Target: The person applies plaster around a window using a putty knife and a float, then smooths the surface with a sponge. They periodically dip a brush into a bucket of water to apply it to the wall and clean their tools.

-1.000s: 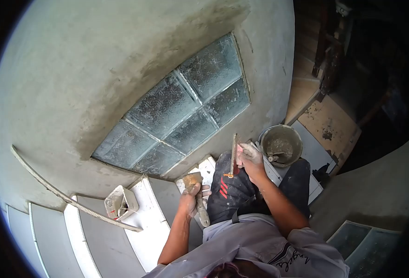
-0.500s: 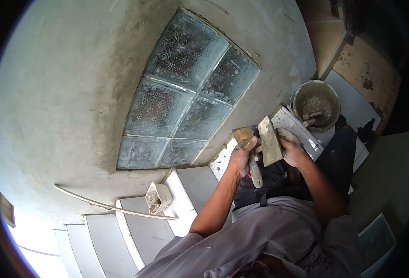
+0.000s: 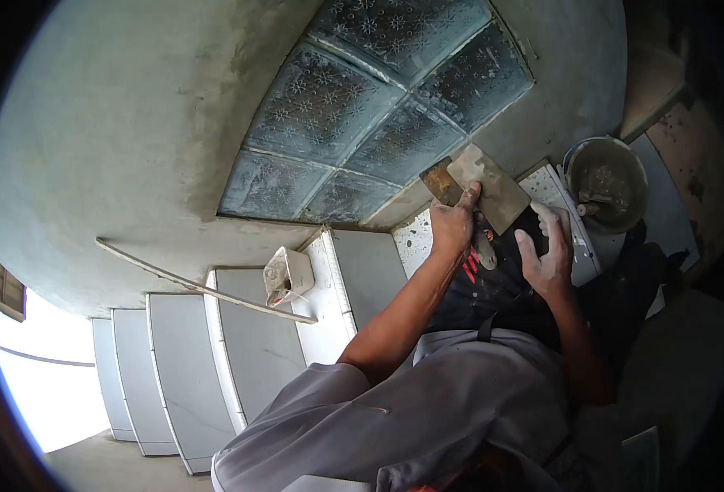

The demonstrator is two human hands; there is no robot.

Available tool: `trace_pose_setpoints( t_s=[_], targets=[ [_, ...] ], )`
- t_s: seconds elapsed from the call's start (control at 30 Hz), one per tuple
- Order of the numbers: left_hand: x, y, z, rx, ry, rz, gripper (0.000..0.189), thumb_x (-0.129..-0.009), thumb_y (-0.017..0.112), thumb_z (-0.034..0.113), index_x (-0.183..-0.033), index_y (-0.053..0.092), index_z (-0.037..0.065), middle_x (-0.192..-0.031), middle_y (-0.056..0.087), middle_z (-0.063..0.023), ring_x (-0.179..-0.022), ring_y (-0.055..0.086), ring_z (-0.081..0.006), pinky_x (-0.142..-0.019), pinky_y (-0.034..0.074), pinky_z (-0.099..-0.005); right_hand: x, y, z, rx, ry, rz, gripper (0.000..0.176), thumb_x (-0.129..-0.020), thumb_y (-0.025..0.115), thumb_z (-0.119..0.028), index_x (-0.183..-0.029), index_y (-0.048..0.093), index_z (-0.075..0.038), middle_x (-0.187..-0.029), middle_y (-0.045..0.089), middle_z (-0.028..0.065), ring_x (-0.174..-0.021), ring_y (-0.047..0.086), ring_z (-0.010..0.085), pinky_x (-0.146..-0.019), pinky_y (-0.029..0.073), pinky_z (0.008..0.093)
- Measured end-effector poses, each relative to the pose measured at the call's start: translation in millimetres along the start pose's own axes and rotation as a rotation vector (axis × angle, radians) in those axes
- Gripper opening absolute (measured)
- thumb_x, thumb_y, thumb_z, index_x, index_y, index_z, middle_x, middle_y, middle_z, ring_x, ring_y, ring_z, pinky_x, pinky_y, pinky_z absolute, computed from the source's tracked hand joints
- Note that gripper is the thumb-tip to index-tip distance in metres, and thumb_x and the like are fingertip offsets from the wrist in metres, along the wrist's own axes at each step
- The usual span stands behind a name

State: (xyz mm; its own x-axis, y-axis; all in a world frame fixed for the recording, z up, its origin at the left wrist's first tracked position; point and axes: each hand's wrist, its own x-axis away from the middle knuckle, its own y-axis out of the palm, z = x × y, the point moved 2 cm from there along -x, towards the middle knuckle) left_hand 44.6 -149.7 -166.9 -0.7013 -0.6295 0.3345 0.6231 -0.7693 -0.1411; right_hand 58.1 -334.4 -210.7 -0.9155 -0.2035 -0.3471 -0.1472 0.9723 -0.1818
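Now our left hand (image 3: 452, 221) clamps trowel (image 3: 438, 180) and float (image 3: 493, 193) just below the window (image 3: 362, 123); float's long axis slants away from it toward our splayed, empty right hand (image 3: 546, 254)

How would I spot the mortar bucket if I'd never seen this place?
Find the big glass-block window in the plastered wall. Off its right corner, beyond the person's right hand, sits the bucket. It is round, grey and mortar-caked, unlike the small boxy white container on the steps.
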Motion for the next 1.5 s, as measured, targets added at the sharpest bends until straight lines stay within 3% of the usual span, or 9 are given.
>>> trace_pose_setpoints(
  t_s=[0.17,0.43,0.6,0.9,1.07,1.17,1.33,1.43,1.5],
  targets=[
    [13.4,1.4,-7.2,0.149,0.099,0.019,0.023,-0.093,0.071,0.012,-0.111,0.067,-0.001,-0.098,0.071,-0.0044,-0.083,0.065,-0.0135,-0.075,0.052,-0.029,15.2,35.4,-26.0,0.019,-0.107,-0.421,0.064,-0.081,0.076,-0.017,-0.137,0.05,-0.003,-0.117,0.054,0.0208,-0.107,0.056,0.041,-0.091,0.048,0.0477],
    [19.6,-55.6,-20.5,0.611,-0.061,0.056,0.03,-0.093,0.062,0.0,-0.123,0.057,-0.001,-0.111,0.066,-0.0124,-0.097,0.067,-0.0242,-0.081,0.058,-0.0402,19.6,71.7,-49.2,0.186,-0.201,-0.518,0.064,-0.074,0.06,-0.005,-0.137,0.051,-0.005,-0.103,0.05,0.02,-0.098,0.055,0.0418,-0.084,0.049,0.0503],
    [8.3,-111.6,-64.7,0.803,-0.171,0.089,0.019,-0.095,0.059,0.005,-0.114,0.057,0.001,-0.101,0.065,-0.01,-0.084,0.064,-0.0226,-0.071,0.057,-0.036,31.2,96.4,-64.2,0.22,-0.212,-0.678,0.058,-0.074,0.061,-0.008,-0.131,0.055,-0.01,-0.104,0.05,0.0193,-0.095,0.059,0.0436,-0.08,0.052,0.0529],
    [-1.2,-152.9,-111.4,0.961,-0.454,-0.013,0.025,-0.097,0.051,0.012,-0.119,0.057,0.002,-0.108,0.066,-0.0141,-0.092,0.068,-0.0282,-0.085,0.058,-0.0427,40.3,82.5,-61.1,0.318,-0.216,-0.895,0.057,-0.075,0.067,-0.015,-0.13,0.056,-0.009,-0.111,0.056,0.0223,-0.101,0.063,0.0427,-0.086,0.053,0.051],
    [-31.1,-193.5,-126.1,0.853,-0.419,0.2,0.022,-0.099,0.047,0.015,-0.116,0.057,0.004,-0.103,0.066,-0.011,-0.086,0.066,-0.0239,-0.079,0.057,-0.0415,12.2,39.9,-84.6,0.196,0.05,-1.103,0.059,-0.073,0.061,-0.01,-0.132,0.06,-0.009,-0.11,0.059,0.0197,-0.106,0.062,0.0402,-0.092,0.051,0.045],
    [-25.2,-194.7,-119.5,0.681,-0.427,0.316,0.021,-0.099,0.047,0.016,-0.113,0.059,0.006,-0.099,0.066,-0.01,-0.083,0.065,-0.0218,-0.075,0.057,-0.0389,-9.6,15.9,-94.5,-0.031,-0.103,-0.654,0.058,-0.074,0.058,-0.001,-0.132,0.059,-0.003,-0.118,0.06,0.0209,-0.102,0.063,0.0386,-0.091,0.052,0.0404],
    [-66.1,-224.7,-246.6,0.383,-0.52,0.223,0.035,-0.099,0.053,0.022,-0.128,0.057,0.003,-0.106,0.067,-0.0119,-0.091,0.067,-0.0263,-0.079,0.055,-0.0386,-66.9,12.3,-119.0,-0.032,-0.336,-0.193,0.064,-0.077,0.056,0.005,-0.141,0.053,0.0,-0.109,0.06,0.0194,-0.094,0.062,0.0343,-0.083,0.051,0.04],
    [-51.6,-219.7,-247.2,-0.384,-0.139,0.508,0.052,-0.098,0.059,0.025,-0.142,0.049,0.0,-0.115,0.067,-0.0133,-0.101,0.066,-0.0259,-0.083,0.053,-0.038,-93.6,17.9,-139.6,0.094,-0.36,-0.047,0.065,-0.078,0.06,0.004,-0.142,0.053,-0.003,-0.108,0.057,0.0187,-0.092,0.061,0.0339,-0.079,0.051,0.04],
    [3.4,-152.7,-105.4,-0.084,0.068,0.341,0.058,-0.098,0.062,0.026,-0.146,0.046,-0.003,-0.118,0.067,-0.0142,-0.103,0.065,-0.0208,-0.084,0.052,-0.0335,-106.5,26.8,-145.5,0.144,-0.369,0.017,0.065,-0.079,0.061,0.003,-0.143,0.053,-0.005,-0.106,0.056,0.0179,-0.09,0.06,0.0333,-0.077,0.051,0.0399]
  ],
)
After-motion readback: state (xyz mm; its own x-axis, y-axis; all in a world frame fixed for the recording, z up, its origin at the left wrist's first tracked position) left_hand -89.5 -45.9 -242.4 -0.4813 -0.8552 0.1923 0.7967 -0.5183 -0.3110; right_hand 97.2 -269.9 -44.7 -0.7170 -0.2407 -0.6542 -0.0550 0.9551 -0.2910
